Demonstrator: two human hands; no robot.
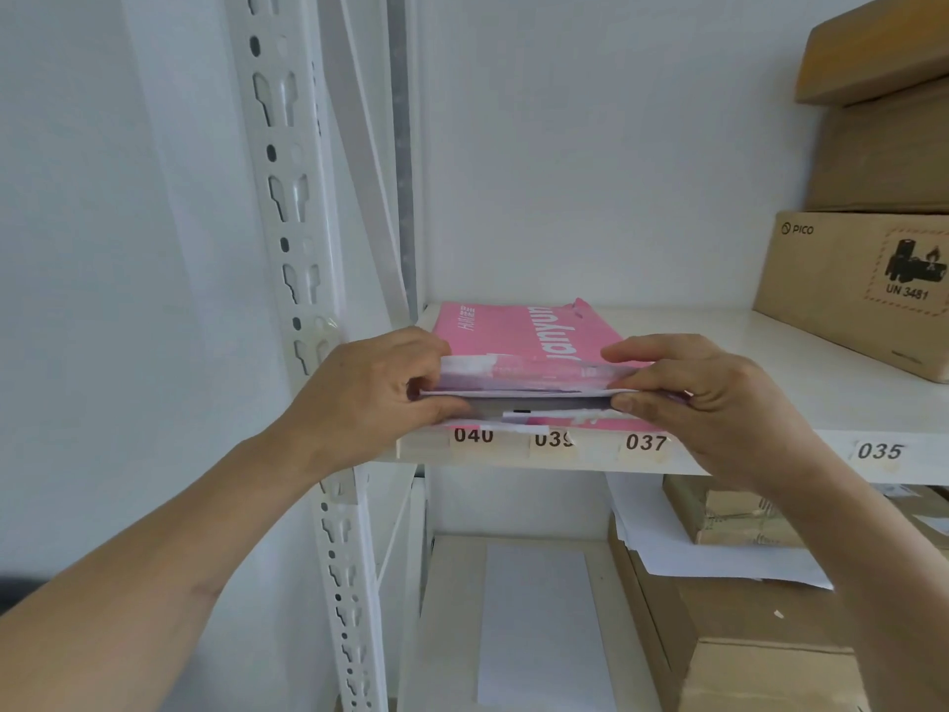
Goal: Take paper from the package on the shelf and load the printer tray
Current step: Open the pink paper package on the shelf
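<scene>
Figure: one pink paper package lies flat at the front edge of the white shelf, at about 12 o'clock from the wearer, its torn wrapper mouth facing outward above the edge labels 040, 039 and 037. The left hand is curled closed at the 9 o'clock end of the mouth, thumb above and fingers beneath, pinching the wrapper flap and the sheet edges; the right hand is likewise closed at the 3 o'clock end, thumb on top and fingers folded under the stack. How many sheets lie between the fingers cannot be told. Judged handling: the partly used ream is probably moderately heavy; a thin sheaf drawn from it will be light, limp and inclined to sag or fan, its smooth sheets sliding on one another, and the edges crease easily. Hold is best taken at both short ends, as here, keeping the sheaf level. Counts: two hands, one package, three cardboard boxes stacked at 2 o'clock on the same shelf, and loose white sheets with further cartons on the lower shelf at 6 o'clock. No printer tray is visible.
</scene>
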